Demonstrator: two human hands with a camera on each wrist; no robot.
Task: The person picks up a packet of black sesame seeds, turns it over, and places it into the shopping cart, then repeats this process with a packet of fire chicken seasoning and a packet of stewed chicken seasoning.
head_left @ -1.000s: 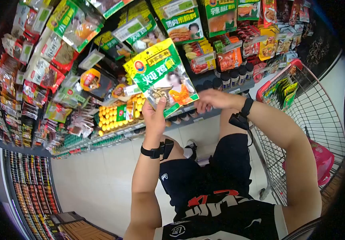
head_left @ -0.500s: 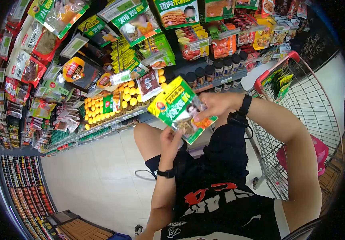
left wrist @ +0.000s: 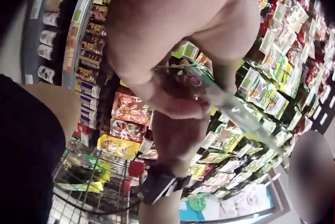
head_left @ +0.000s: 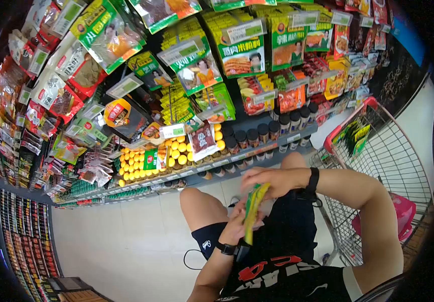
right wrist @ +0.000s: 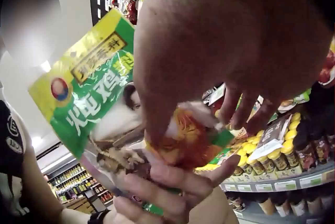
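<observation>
A green and yellow seasoning packet is held nearly edge-on over the lap in the head view. My left hand grips its lower part; in the right wrist view, the left hand's fingers lie across the bottom of the packet. The right hand is at its upper end, partly blurred. Seen from the right wrist, one digit of that hand touches the packet's front while other fingers hang beyond its edge. The packet is blurred in the left wrist view.
Shelves of hanging packets rise in front, with yellow-capped jars and dark-lidded jars below. A shopping cart stands at the right, holding green packets and a pink bag.
The packet has come down toward the lap and turned from face-up to nearly edge-on. Both hands have moved lower with it, and the right hand has joined the left at the packet.
</observation>
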